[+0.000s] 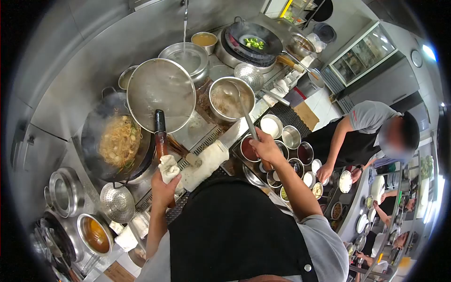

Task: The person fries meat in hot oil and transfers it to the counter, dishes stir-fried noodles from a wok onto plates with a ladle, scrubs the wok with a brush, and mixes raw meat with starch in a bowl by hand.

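My left hand (163,185) is closed round a folded white cloth (169,169) and the wooden handle of a large round fine-mesh strainer (161,94). The strainer is above the stove, between a wok (89,155) and a steel pot (244,101). Stir-fried noodles (120,138) lie in the wok, partly behind the strainer's rim. In my right hand (268,148) is a long-handled ladle (245,110), gripped near its wooden end. The ladle's bowl dips into the cloudy liquid in the steel pot.
Another wok (268,47) with green vegetables sits at the back. Water runs into a metal basin (199,54). Seasoning bowls (291,136) crowd my right side. Perforated skimmers (117,202) and a pot of orange-brown liquid (96,235) stand left. A co-worker (373,127) handles bowls at right.
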A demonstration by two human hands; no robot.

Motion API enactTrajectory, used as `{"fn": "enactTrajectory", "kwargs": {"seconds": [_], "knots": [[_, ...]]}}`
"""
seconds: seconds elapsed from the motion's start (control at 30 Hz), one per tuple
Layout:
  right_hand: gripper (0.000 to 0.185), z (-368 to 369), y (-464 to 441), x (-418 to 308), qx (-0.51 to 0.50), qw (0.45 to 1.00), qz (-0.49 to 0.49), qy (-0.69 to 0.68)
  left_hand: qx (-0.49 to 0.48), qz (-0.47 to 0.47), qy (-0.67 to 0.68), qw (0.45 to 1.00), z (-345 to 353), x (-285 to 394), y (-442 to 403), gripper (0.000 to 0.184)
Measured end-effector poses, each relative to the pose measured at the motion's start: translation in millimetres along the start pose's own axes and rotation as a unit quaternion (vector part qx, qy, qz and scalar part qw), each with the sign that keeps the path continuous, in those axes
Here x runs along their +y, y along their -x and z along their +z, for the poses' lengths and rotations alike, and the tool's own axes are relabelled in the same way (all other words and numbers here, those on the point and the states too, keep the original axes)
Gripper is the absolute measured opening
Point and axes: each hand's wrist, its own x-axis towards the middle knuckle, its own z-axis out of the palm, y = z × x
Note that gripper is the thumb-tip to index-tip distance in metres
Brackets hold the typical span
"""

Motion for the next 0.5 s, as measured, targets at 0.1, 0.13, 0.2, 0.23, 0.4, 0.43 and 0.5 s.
{"fn": "enactTrajectory", "kwargs": {"seconds": [0.1, 0.13, 0.2, 0.23, 0.4, 0.43, 0.5], "knots": [[0.063, 16, -27, 17, -0.005, 0.999, -0.005, 0.047, -0.022, 0.012, 0.004, 1.0, -7, -11, -6, 0.041], [0.067, 20, -42, 43, 0.047, 0.981, -0.096, 0.163, -0.025, 0.028, -0.036, 0.999, -8, -17, -8, 0.042], [0.074, 19, -46, 39, 0.075, 0.946, -0.125, 0.29, -0.042, 0.035, -0.064, 0.996, -11, -9, -12, 0.044], [0.074, 17, -43, 32, 0.077, 0.946, -0.122, 0.291, -0.046, 0.035, -0.062, 0.996, -10, -7, -12, 0.044], [0.041, 9, -22, -40, 0.006, 0.96, -0.007, 0.28, -0.047, 0.027, -0.051, 0.997, -6, -2, -18, 0.045], [0.041, 6, -21, -50, 0.009, 0.96, -0.007, 0.28, -0.049, 0.03, -0.05, 0.997, -6, -5, -20, 0.045], [0.048, -3, -23, -62, -0.091, 0.976, 0.101, 0.173, -0.047, 0.043, -0.069, 0.996, -3, -14, -23, 0.045]]}}
